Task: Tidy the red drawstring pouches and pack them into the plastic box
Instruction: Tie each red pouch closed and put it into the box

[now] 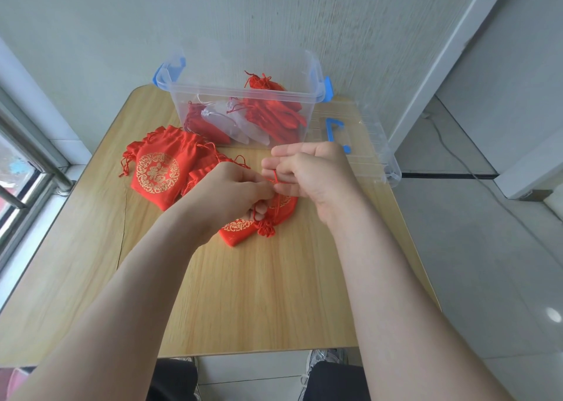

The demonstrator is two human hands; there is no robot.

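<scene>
A red drawstring pouch (pixel 240 231) with gold print lies on the wooden table (pixel 243 294), partly hidden under my hands. My left hand (pixel 227 195) pinches its gathered neck and cord. My right hand (pixel 307 172) has the thin red drawstring (pixel 275 177) looped round its fingers, above the pouch. A pile of red pouches (pixel 161 169) with a gold medallion lies to the left. The clear plastic box (pixel 195 92) with blue latches stands at the back and holds several red and pale pouches.
The box's clear lid (pixel 365 144) with a blue handle lies at the table's right edge. A wall stands behind the box, a window frame (pixel 27 169) to the left. My knees and shoes show under the near edge.
</scene>
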